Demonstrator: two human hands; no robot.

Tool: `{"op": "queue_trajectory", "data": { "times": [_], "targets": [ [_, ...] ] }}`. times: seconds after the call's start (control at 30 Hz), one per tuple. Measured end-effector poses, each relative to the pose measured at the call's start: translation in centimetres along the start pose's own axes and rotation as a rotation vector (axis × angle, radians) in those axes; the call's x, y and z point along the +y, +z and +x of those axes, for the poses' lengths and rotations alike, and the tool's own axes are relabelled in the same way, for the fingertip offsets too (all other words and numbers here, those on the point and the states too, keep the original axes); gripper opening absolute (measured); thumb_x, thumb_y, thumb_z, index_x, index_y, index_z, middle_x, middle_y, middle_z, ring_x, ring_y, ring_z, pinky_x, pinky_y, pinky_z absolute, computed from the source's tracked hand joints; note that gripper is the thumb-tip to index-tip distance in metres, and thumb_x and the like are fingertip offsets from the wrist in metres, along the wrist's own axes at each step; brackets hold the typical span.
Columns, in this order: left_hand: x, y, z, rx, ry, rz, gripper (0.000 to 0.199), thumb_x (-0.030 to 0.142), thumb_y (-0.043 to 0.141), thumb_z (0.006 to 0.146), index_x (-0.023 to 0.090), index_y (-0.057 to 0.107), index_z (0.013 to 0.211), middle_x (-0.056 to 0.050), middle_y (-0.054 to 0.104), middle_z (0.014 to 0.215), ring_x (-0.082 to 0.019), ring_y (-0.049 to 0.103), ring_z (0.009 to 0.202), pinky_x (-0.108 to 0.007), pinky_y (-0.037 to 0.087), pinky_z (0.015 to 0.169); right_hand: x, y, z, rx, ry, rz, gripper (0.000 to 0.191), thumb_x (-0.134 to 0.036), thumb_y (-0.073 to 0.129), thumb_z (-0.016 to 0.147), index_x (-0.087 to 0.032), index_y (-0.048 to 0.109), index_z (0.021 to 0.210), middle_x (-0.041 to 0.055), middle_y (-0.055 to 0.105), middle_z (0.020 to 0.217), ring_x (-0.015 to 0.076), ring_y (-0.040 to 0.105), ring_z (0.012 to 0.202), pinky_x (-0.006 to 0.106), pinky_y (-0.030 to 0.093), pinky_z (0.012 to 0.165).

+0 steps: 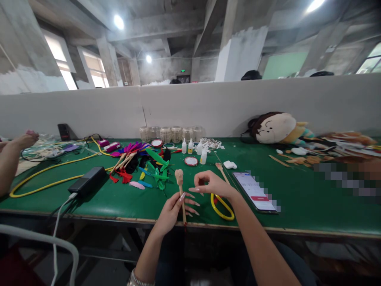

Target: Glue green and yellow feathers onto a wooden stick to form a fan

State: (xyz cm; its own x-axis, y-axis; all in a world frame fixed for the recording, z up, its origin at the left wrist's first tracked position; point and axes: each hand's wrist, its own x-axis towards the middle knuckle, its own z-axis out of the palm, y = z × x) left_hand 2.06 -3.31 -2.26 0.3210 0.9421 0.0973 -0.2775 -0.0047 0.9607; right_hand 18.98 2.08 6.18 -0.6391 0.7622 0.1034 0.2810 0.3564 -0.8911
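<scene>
the left hand (169, 212) holds a pale wooden stick (179, 177), thumb pressed to its shaft, the other fingers spread loosely beyond, the knobbed end pointing away from the wearer. take that stick as the middle of a clock, twelve straight ahead over the green table (285, 178). the right hand (212, 184) is just beside it at three, fingers curled; the tips are small here, so i cannot tell whether they pinch anything. at four, near the right wrist, lies a yellow loop (212, 201). a second stick (219, 167) lies at two, partly behind the right hand, and a phone (257, 194) with its screen lit lies farther out at three. green feathers (160, 172) lie near at ten, with purple feathers (133, 148) beyond them. between twelve and one stand small white bottles (190, 147), a red-rimmed lid (191, 161) in front. clear jars (166, 135) line up at twelve. a black power adapter (87, 180) lies at nine, and a plush doll (274, 127) well off at two.
</scene>
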Motion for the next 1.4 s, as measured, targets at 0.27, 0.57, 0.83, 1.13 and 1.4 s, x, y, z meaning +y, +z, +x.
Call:
{"op": "queue_trajectory", "data": {
  "times": [0.27, 0.57, 0.83, 1.13, 1.4],
  "targets": [
    [-0.2, -0.2, 0.0, -0.017, 0.006, 0.001, 0.038, 0.049, 0.046, 0.079, 0.016, 0.053, 0.096, -0.005, 0.065, 0.087, -0.015, 0.063, 0.067, -0.026, 0.048, 0.063, 2.1, -0.2, 2.6, 0.53, -0.095, 0.181, 0.048, -0.06, 0.034, 0.08, -0.018, 0.049, 0.063, -0.0022, 0.046, 0.048, 0.0079, 0.037, 0.039, 0.022, 0.026, 0.04],
    [0.4, -0.5, -0.6, -0.124, 0.009, 0.02, 0.031, 0.045, 0.051, 0.078, 0.014, 0.052, 0.08, -0.003, 0.062, 0.073, -0.012, 0.059, 0.055, -0.023, 0.047, 0.05, 4.5, 3.2, 6.0, 0.365, -0.04, -0.02, 0.034, -0.051, 0.049, 0.074, -0.017, 0.047, 0.073, -0.0044, 0.047, 0.056, 0.0096, 0.046, 0.05, 0.021, 0.037, 0.048],
    [0.6, -0.4, -0.7, -0.094, 0.02, -0.025, 0.027, 0.038, 0.06, 0.073, 0.013, 0.052, 0.075, -0.002, 0.061, 0.064, -0.013, 0.06, 0.053, -0.026, 0.051, 0.052, 5.8, 7.5, 7.3, 0.133, -0.026, -0.567, 0.034, -0.052, 0.048, 0.076, -0.019, 0.053, 0.07, -0.0033, 0.049, 0.058, 0.0092, 0.043, 0.052, 0.022, 0.03, 0.048],
    [0.9, -0.3, -0.6, -0.092, -0.025, -0.052, 0.03, 0.04, 0.062, 0.071, 0.013, 0.054, 0.079, 0.0, 0.06, 0.063, -0.01, 0.058, 0.047, -0.023, 0.05, 0.048, 4.8, 8.1, 7.9, -0.024, 0.011, -0.702, 0.029, -0.039, 0.054, 0.077, -0.018, 0.052, 0.056, -0.0008, 0.051, 0.056, 0.0103, 0.043, 0.052, 0.024, 0.029, 0.05],
    [0.3, -0.3, -0.6, -0.041, 0.016, -0.077, 0.031, 0.04, 0.064, 0.069, 0.014, 0.051, 0.079, 0.001, 0.058, 0.06, -0.011, 0.057, 0.051, -0.025, 0.051, 0.052, 2.2, 3.4, 4.4, 0.013, 0.163, -0.673, 0.021, -0.029, 0.055, 0.074, -0.018, 0.058, 0.056, 0.0028, 0.059, 0.059, 0.0117, 0.048, 0.052, 0.022, 0.029, 0.047]
  ]
}}
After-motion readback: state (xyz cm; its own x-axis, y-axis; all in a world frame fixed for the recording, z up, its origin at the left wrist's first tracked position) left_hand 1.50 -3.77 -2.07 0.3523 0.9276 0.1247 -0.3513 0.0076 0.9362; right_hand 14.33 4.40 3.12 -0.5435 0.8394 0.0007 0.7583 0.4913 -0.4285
